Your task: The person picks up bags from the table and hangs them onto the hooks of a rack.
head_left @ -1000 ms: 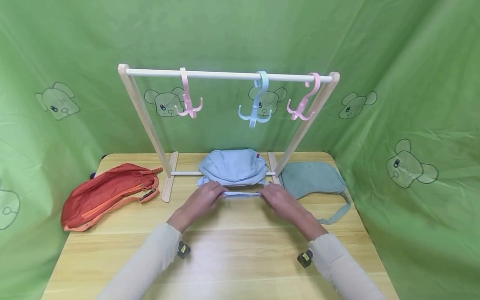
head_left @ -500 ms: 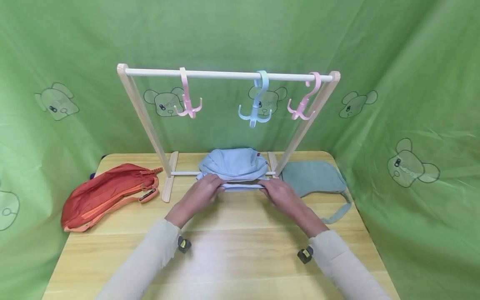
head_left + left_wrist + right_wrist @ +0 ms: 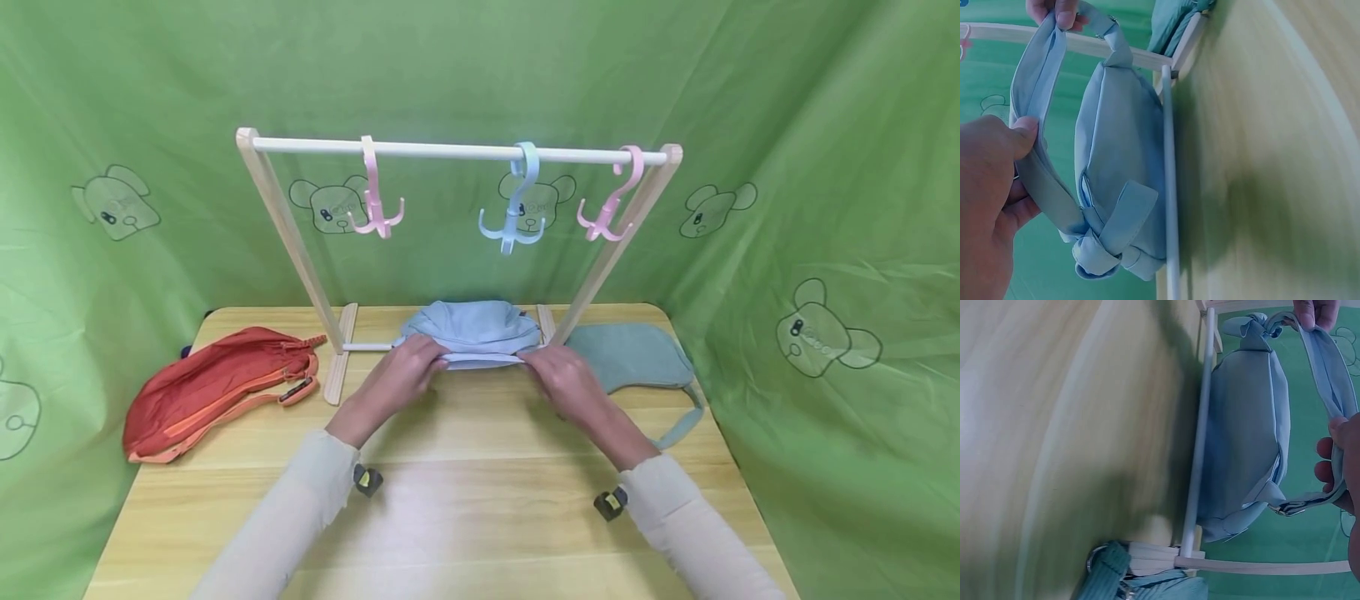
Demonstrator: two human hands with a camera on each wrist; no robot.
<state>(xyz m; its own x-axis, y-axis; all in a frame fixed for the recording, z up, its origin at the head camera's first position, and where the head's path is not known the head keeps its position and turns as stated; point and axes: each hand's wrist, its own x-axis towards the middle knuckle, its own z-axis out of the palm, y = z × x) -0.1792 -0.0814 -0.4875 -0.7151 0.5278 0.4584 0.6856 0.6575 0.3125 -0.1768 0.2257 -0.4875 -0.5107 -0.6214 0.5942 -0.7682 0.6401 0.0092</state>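
Note:
A light blue fabric shoulder bag [image 3: 480,323] is at the foot of a hanging rack, by its low crossbar. My left hand [image 3: 405,371] pinches one side of the bag's strap [image 3: 482,361], thumb on top. The right hand [image 3: 567,385] pinches the strap's other side, so a stretch of it is taut between them. In the left wrist view the strap [image 3: 1040,69] loops away from the bag body [image 3: 1119,125], and a knotted end [image 3: 1094,253] shows at one corner. In the right wrist view the fingers [image 3: 1324,472] curl around the strap near a metal buckle.
The wooden rack's white top bar [image 3: 450,150] carries a pink hook [image 3: 377,208], a blue hook [image 3: 510,221] and another pink hook [image 3: 606,218]. A red bag [image 3: 225,383] lies left, a grey-green bag [image 3: 630,358] right. Green curtain [image 3: 465,67] surrounds the wooden table [image 3: 465,500].
Both hands have moved slightly away from the person, carrying the strap up toward the blue bag. The gap seen between strap and bag has closed in the head view, and the bag has shifted slightly.

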